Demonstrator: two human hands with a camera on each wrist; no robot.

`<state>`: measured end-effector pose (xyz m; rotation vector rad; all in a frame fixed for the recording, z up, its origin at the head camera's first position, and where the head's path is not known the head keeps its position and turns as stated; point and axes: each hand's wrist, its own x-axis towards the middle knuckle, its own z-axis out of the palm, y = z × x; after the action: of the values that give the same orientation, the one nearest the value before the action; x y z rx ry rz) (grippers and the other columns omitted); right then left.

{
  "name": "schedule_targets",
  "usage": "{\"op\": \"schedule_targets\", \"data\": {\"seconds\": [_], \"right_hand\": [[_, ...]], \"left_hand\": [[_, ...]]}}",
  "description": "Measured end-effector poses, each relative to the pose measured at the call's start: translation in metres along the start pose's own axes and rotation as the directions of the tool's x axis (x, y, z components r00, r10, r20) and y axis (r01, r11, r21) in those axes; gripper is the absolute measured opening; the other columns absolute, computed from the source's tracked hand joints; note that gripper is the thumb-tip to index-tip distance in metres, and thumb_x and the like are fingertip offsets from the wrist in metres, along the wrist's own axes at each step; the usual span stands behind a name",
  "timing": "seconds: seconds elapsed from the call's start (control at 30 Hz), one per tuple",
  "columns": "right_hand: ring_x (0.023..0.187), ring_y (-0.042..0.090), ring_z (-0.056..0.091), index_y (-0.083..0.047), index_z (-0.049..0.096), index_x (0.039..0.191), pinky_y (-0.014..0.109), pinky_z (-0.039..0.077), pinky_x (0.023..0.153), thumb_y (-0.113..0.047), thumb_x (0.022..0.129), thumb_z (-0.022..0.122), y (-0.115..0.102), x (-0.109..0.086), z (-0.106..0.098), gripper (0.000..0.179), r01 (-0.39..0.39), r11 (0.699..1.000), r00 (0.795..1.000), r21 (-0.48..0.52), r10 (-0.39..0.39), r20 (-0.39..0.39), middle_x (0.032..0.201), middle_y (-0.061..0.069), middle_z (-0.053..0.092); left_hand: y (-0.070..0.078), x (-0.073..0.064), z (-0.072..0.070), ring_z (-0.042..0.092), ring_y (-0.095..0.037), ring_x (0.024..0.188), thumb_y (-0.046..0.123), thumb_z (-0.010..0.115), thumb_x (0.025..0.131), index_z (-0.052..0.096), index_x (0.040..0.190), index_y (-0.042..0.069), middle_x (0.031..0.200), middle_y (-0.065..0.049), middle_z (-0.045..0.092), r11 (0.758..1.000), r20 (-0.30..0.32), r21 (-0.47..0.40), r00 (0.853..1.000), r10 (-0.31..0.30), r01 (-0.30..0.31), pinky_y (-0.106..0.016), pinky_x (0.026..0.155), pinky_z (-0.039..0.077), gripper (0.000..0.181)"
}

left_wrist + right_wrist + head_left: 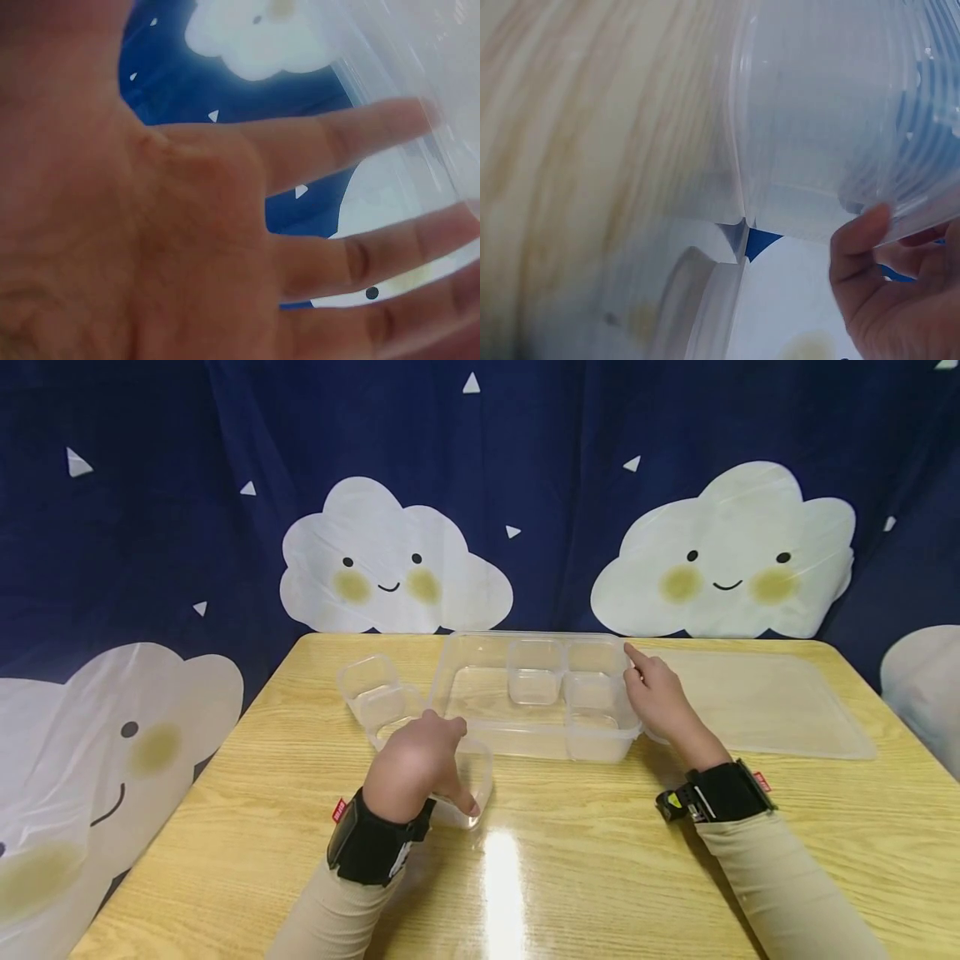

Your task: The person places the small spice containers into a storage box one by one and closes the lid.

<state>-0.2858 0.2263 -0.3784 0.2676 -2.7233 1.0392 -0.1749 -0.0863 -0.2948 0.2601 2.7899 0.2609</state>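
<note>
My left hand point(416, 764) spans a small clear plastic tub point(480, 764) on the table, thumb on its near side and fingers across the far side. The left wrist view shows the fingers reaching to a clear plastic wall point(405, 67). At the right end of a large clear box point(487, 739), my right hand point(660, 693) holds the rim. In the right wrist view, its thumb point(866, 229) lies against the outer wall and the other fingers bend at the rim. Small clear tubs point(536, 687) sit in the middle and right of the box.
More small clear tubs point(367, 675) stand left of the large box, close to my left hand. A flat translucent lid point(772, 706) lies to the right, beyond my right hand. Behind the wooden table point(570, 860) hangs a dark blue cloud-patterned curtain point(555, 460).
</note>
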Motion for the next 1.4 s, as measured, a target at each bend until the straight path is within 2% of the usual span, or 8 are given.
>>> {"op": "schedule_targets", "data": {"seconds": [0.2,0.33,0.5,0.73,0.9,1.1,1.23,1.4], "right_hand": [[0.061,0.017,0.036,-0.003,0.034,0.157,0.029,0.034,0.054,-0.019,0.103,0.034,0.004,0.000,-0.005,0.056,-0.068,0.997,0.997,0.037,0.066,0.047,0.074,0.006,0.037],[0.049,0.017,0.040,-0.007,0.030,0.159,0.031,0.041,0.046,-0.020,0.102,0.036,0.007,-0.001,-0.008,0.058,-0.098,0.986,0.991,0.134,0.084,0.102,0.068,0.005,0.039],[0.035,0.013,0.041,-0.014,0.025,0.161,0.034,0.043,0.037,-0.021,0.102,0.037,0.010,-0.003,-0.005,0.061,-0.158,0.957,0.979,0.244,0.120,0.163,0.060,0.000,0.042],[0.033,0.012,0.038,-0.017,0.023,0.162,0.032,0.040,0.036,-0.024,0.103,0.036,0.010,-0.005,-0.001,0.061,-0.181,0.956,0.974,0.230,0.142,0.178,0.051,-0.004,0.036],[0.033,0.012,0.038,-0.016,0.023,0.162,0.032,0.041,0.037,-0.024,0.103,0.036,0.009,-0.003,0.000,0.061,-0.184,0.959,0.974,0.217,0.148,0.170,0.051,-0.003,0.038],[0.033,0.012,0.037,-0.012,0.025,0.162,0.031,0.040,0.037,-0.022,0.102,0.036,0.009,-0.002,0.000,0.062,-0.181,0.962,0.978,0.206,0.154,0.140,0.052,-0.001,0.038],[0.033,0.012,0.038,-0.011,0.025,0.161,0.031,0.041,0.037,-0.022,0.101,0.036,0.010,-0.001,0.000,0.062,-0.171,0.964,0.982,0.205,0.149,0.120,0.051,-0.001,0.039],[0.033,0.013,0.040,-0.011,0.026,0.161,0.032,0.042,0.038,-0.022,0.102,0.035,0.010,0.000,-0.001,0.061,-0.158,0.966,0.984,0.203,0.137,0.113,0.050,-0.001,0.040]], "left_hand": [[0.003,-0.003,-0.001,0.056,-0.034,0.123,0.035,0.100,0.060,0.056,0.140,0.009,0.144,-0.024,0.049,1.000,0.020,-0.031,1.000,0.003,-0.002,-0.046,0.095,0.051,0.095],[0.005,-0.007,-0.001,0.058,-0.033,0.118,0.039,0.097,0.064,0.056,0.141,0.011,0.145,-0.024,0.048,0.998,0.018,-0.054,1.000,-0.014,0.015,-0.046,0.095,0.051,0.092],[0.005,-0.016,-0.005,0.061,-0.033,0.107,0.044,0.095,0.065,0.058,0.139,0.011,0.138,-0.023,0.051,0.998,-0.026,-0.069,1.000,-0.006,0.004,-0.045,0.089,0.052,0.089],[0.002,-0.027,-0.012,0.062,-0.031,0.102,0.048,0.093,0.067,0.055,0.141,0.011,0.133,-0.024,0.050,0.993,-0.098,-0.108,0.994,0.039,-0.050,-0.045,0.088,0.053,0.090],[0.003,-0.028,-0.027,0.063,-0.032,0.097,0.050,0.091,0.069,0.054,0.141,0.009,0.127,-0.027,0.052,0.992,-0.176,-0.047,0.979,0.106,-0.116,-0.045,0.086,0.054,0.090],[0.006,-0.012,-0.052,0.062,-0.034,0.101,0.053,0.086,0.073,0.052,0.145,0.007,0.128,-0.027,0.053,0.987,-0.287,0.009,0.946,0.154,-0.158,-0.048,0.087,0.054,0.092],[0.010,0.008,-0.060,0.060,-0.032,0.105,0.055,0.083,0.075,0.051,0.146,0.006,0.132,-0.025,0.051,0.987,-0.313,-0.011,0.938,0.148,-0.160,-0.047,0.090,0.053,0.091],[0.018,0.029,-0.060,0.060,-0.030,0.109,0.059,0.079,0.077,0.051,0.147,0.006,0.136,-0.023,0.051,0.987,-0.341,-0.039,0.930,0.136,-0.159,-0.045,0.092,0.052,0.092]]}}
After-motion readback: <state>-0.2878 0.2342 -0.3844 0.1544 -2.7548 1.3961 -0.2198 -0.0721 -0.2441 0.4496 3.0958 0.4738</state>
